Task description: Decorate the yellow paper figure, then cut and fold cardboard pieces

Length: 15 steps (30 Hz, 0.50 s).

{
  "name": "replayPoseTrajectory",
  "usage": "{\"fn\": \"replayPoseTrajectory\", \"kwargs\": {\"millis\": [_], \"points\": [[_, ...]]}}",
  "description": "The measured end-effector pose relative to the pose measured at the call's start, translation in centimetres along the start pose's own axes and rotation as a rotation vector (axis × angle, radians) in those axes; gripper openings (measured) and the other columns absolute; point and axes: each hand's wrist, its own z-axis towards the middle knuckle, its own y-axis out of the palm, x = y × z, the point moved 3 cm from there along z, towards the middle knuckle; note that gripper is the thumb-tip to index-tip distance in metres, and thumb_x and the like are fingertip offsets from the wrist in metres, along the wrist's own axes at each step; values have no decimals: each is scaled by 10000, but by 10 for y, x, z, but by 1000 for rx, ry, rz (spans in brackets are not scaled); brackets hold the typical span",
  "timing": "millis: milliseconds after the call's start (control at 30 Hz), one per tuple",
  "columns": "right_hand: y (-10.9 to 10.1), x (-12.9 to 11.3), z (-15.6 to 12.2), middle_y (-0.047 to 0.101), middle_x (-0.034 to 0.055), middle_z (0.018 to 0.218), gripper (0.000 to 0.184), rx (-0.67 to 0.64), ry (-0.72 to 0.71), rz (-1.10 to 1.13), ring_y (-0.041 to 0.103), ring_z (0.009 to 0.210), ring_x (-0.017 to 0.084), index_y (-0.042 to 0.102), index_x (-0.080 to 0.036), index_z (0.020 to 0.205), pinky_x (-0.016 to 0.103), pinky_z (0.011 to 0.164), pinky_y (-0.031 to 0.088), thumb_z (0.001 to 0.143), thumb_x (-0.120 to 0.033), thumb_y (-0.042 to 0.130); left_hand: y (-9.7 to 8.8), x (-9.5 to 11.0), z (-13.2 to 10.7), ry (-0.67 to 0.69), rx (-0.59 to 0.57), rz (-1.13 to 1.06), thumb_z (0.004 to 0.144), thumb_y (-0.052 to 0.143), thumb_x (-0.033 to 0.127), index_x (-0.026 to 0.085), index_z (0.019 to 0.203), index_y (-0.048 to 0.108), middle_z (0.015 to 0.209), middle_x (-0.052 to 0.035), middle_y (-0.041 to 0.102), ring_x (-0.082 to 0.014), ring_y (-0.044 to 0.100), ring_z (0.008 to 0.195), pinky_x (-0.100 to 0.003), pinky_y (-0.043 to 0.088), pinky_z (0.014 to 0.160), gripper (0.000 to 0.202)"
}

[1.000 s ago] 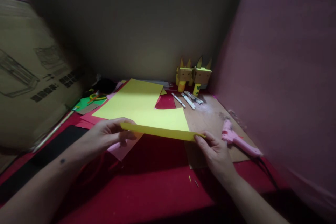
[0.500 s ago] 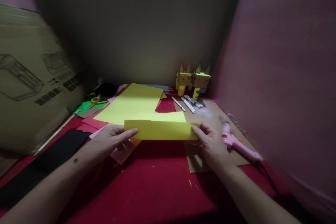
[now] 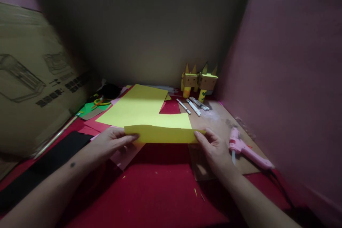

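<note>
The left hand [image 3: 112, 142] pinches the left end of the turned-up near edge of a yellow sheet [image 3: 144, 108], fingertips on top of the flap, and the right hand [image 3: 213, 148] grips the right end in the same way, so both hands grasp the paper. The sheet lies flat on the red table [image 3: 160, 188], reaching away toward the back wall over other coloured scraps. It looks like thin, light craft paper: limp, easy to crease or tear, and best held at the two corners of the fold. Just right of the right hand a pink glue gun [image 3: 244, 148] rests on a cardboard mat [image 3: 216, 119]; markers [image 3: 193, 106] and two paper figures [image 3: 199, 82] lie beyond.
</note>
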Motion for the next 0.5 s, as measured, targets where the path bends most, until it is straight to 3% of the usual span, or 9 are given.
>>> {"fn": "replayPoseTrajectory", "kwargs": {"millis": [267, 433, 500], "points": [[7, -3, -7, 642, 7, 723, 178, -12, -39, -149, 584, 690, 158, 654, -181, 783, 250, 633, 459, 774, -353, 611, -1, 11, -5, 4, 61, -51, 599, 757, 385, 222, 782, 775, 743, -46, 725, -195, 640, 727, -265, 504, 654, 246], [7, -7, -9, 664, -3, 723, 127, -20, -130, -254, 618, 713, 168, 677, -207, 755, 264, 671, 480, 765, -233, 553, -6, 15, -2, 206, 63, 39, 638, 735, 385, 289, 760, 784, 1050, -61, 711, -259, 636, 978, -322, 511, 801, 164], [7, -6, -11, 679, 0, 750, 182, -52, -198, -297, 645, 759, 178, 682, -218, 758, 283, 723, 502, 735, -146, 517, -10, 15, -2, 278, 69, 106, 618, 744, 353, 295, 719, 782, 1082, -67, 701, -290, 611, 1064, -361, 489, 889, 122]]}}
